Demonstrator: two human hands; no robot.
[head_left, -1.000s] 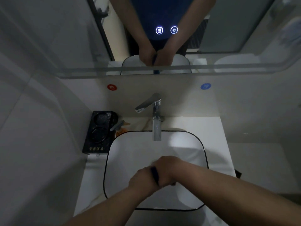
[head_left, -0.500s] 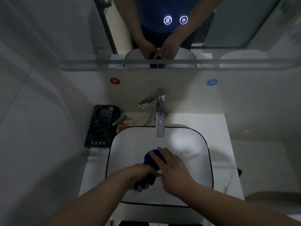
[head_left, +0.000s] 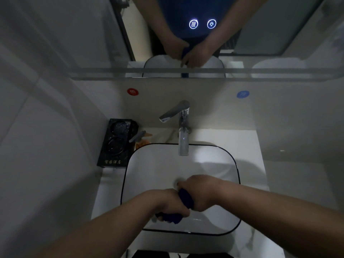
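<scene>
Both hands are gripping a dark blue cloth over the white basin, likely so wrung water drips inside. The left hand is clenching its lower end, the right hand its upper end. The cloth is looking twisted, bunched and damp.

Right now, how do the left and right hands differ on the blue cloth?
The left hand grips the blue cloth nearer the camera, a loose end poking out beneath it; the right hand grips farther back, showing no loose end. Both curl round it above the sink.
</scene>
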